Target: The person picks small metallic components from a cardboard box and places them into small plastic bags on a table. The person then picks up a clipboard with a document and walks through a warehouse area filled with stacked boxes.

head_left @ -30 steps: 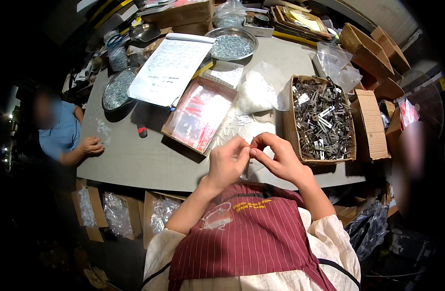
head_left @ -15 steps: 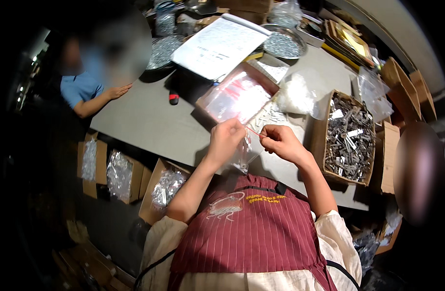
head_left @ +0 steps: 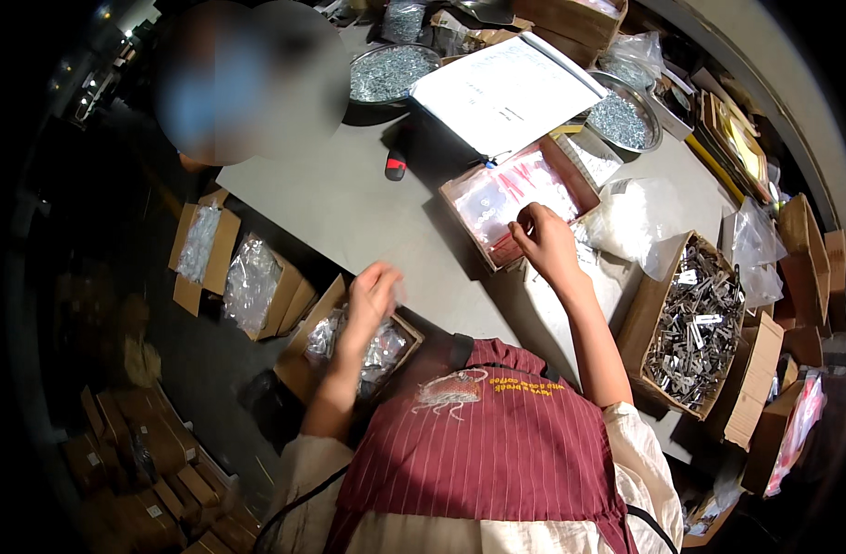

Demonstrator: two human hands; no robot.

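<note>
My left hand (head_left: 371, 294) hovers over a carton (head_left: 298, 355) at the table's near edge, its fingers loosely apart, slightly blurred, with no bag seen in them. Filled clear plastic bags (head_left: 383, 349) lie in that carton. Over an open box (head_left: 471, 217) on the table is my right hand (head_left: 546, 242), thumb and forefinger apart and bent downward, nothing visible between them. A stack of flat clear zip bags with red edges (head_left: 508, 196) fills the box. Whether the right fingertips touch the bags I cannot tell.
A carton of metal clips (head_left: 700, 323) stands at the right, beside a white plastic bag (head_left: 637, 217). Behind are a clipboard with paper (head_left: 506, 92) and metal bowls of small parts (head_left: 393, 74) (head_left: 621, 120). A red-black cutter (head_left: 395, 166) lies left; another person (head_left: 194, 162) stands beyond.
My hands have parted: the left went down-left over the carton, the right to the box of zip bags. The small bag held between them has left my hands. The view has shifted.
</note>
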